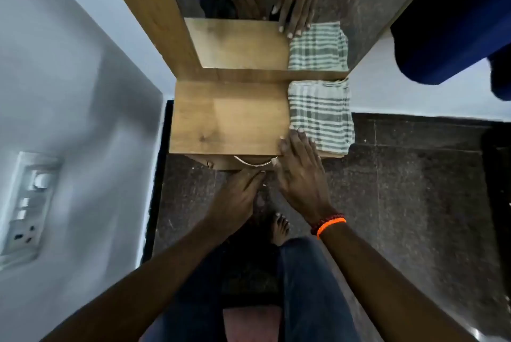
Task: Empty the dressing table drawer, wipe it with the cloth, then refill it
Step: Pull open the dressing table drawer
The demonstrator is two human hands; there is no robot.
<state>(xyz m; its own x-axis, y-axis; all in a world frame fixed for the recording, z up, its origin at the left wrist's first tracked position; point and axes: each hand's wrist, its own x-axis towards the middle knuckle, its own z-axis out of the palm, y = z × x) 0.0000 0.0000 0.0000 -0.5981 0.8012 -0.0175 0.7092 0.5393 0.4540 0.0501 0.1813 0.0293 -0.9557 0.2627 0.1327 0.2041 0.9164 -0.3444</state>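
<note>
drawer handle (255,162) runs left-right under bench (226,117) front edge | left hand (237,193) nearest, fingers reaching it, grip unclear | right hand (300,168) flat, open, on bench edge touching cloth (320,115)

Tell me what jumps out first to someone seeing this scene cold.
The striped cloth lies folded on the right end of the wooden table top, doubled in the mirror behind it. The right hand, with an orange band at the wrist, rests flat at the table's front edge, fingertips on the cloth. Below, the left hand reaches toward the metal drawer handle.
</note>
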